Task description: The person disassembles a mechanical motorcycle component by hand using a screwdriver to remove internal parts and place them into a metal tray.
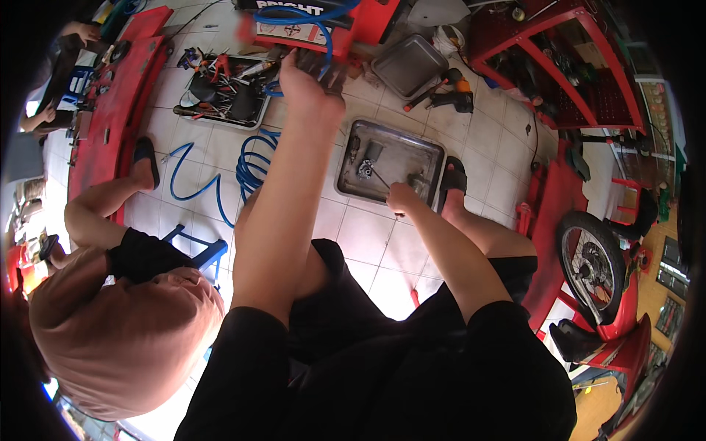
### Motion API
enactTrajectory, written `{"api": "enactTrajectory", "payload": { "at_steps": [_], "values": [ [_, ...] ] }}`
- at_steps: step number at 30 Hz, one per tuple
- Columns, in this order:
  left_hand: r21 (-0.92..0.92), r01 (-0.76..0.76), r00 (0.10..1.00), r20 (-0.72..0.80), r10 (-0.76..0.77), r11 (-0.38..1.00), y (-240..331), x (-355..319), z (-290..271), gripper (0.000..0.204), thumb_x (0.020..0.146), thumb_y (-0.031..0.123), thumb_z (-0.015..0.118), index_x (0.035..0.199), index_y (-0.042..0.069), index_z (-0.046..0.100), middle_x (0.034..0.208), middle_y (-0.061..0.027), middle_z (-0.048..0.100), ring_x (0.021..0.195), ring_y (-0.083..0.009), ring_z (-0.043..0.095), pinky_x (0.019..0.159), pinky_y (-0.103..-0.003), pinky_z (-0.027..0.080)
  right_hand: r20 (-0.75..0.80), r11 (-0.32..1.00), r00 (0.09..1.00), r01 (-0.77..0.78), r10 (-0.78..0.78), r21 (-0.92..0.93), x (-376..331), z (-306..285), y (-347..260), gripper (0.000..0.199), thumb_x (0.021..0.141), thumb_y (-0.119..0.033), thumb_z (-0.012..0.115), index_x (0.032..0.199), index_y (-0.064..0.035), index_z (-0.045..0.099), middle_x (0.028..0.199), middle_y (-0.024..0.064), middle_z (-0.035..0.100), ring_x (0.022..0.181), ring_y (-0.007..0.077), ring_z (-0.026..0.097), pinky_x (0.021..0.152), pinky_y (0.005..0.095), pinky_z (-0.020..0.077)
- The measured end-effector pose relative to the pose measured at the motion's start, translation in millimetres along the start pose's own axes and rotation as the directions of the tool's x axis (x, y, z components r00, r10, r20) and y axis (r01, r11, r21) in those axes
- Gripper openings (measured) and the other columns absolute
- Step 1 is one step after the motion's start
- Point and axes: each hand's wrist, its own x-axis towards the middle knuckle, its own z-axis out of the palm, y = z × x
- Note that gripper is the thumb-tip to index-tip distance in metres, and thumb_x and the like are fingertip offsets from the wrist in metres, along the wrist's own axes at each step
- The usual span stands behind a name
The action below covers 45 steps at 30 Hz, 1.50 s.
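My left hand (312,82) is stretched far forward beside a blue air hose (323,40), near a red machine. Its thumb stands apart from the dark, blurred fingers, and I make out nothing held in it. Lower and to the right, my right hand (403,199) is closed around a thin rod-like tool (379,177); its handle is hidden in the fist. The tool's far end reaches a small metal part (365,170) in a grey metal tray (392,128). A dark cylindrical piece (374,151) and an elongated part (355,147) lie in that tray too.
A tool tray (220,92) heaped with hand tools lies ahead left, by coiled blue hose (254,165). Beyond my tray are a second tray (410,66) and a cordless power tool (456,95). A co-worker (125,323) sits at left. A motorcycle wheel (590,268) stands right.
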Motion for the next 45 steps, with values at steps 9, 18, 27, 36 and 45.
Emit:
{"api": "enactTrajectory", "payload": {
  "at_steps": [9, 18, 27, 36, 45],
  "values": [
    [-0.128, 0.031, 0.996, -0.084, -0.042, 0.991, -8.8, 9.4, -4.8, 0.044, 0.098, 0.047, 0.054, 0.129, 0.016, 0.059, 0.114, -0.0059, 0.065, 0.104, -0.0186, 0.061, 0.09, -0.036, 0.047, -0.165, 0.925, 0.967, 0.126, -0.196, -0.359, -70.9, -33.6, 19.3, 0.033, 0.096, -0.033, 0.064, 0.104, -0.0016, 0.068, 0.108, 0.0241, 0.071, 0.107, 0.039, 0.069, 0.091, 0.0493, 0.0553],
    [-0.039, 0.144, 0.99, 0.016, -0.143, 0.989, -33.4, 21.8, -17.5, 0.049, 0.1, 0.042, 0.053, 0.138, 0.01, 0.051, 0.123, -0.008, 0.062, 0.104, -0.0251, 0.058, 0.09, -0.04, 0.045, -0.352, 0.939, 0.884, 0.224, -0.309, -0.261, -173.3, -142.0, -25.0, 0.03, 0.096, -0.024, 0.067, 0.112, 0.001, 0.066, 0.1, 0.0275, 0.07, 0.1, 0.0447, 0.067, 0.09, 0.0524, 0.0522],
    [0.156, 0.209, 0.978, -0.026, -0.207, 0.966, -64.3, 20.0, -15.3, 0.059, 0.099, 0.041, 0.055, 0.146, 0.007, 0.046, 0.129, -0.0093, 0.063, 0.105, -0.0267, 0.061, 0.091, -0.04, 0.045, -0.171, 0.883, 0.901, 0.327, -0.399, -0.337, -178.0, -165.4, -16.5, 0.03, 0.096, -0.025, 0.065, 0.111, 0.0006, 0.065, 0.103, 0.0255, 0.071, 0.104, 0.0435, 0.067, 0.091, 0.0515, 0.0521],
    [0.175, 0.271, 0.96, 0.02, -0.278, 0.947, -97.1, 19.7, -1.4, 0.04, 0.1, 0.035, 0.055, 0.131, 0.01, 0.055, 0.12, -0.0067, 0.066, 0.101, -0.0247, 0.063, 0.088, -0.038, 0.047, -0.107, 0.871, 0.91, 0.343, -0.401, -0.35, -172.4, -161.8, 2.1, 0.033, 0.09, -0.027, 0.071, 0.112, -0.003, 0.065, 0.097, 0.0244, 0.071, 0.1, 0.0429, 0.068, 0.088, 0.0505, 0.0538],
    [0.208, 0.286, 0.957, -0.011, -0.29, 0.935, -95.0, 17.3, -4.7, 0.04, 0.1, 0.034, 0.056, 0.132, 0.01, 0.056, 0.12, -0.0063, 0.066, 0.099, -0.0245, 0.063, 0.09, -0.038, 0.047, -0.131, 0.87, 0.89, 0.381, -0.437, -0.312, -171.1, -159.1, 1.0, 0.032, 0.091, -0.025, 0.07, 0.111, -0.0019, 0.065, 0.101, 0.0238, 0.071, 0.101, 0.0425, 0.068, 0.088, 0.0511, 0.0533]
  ]
}}
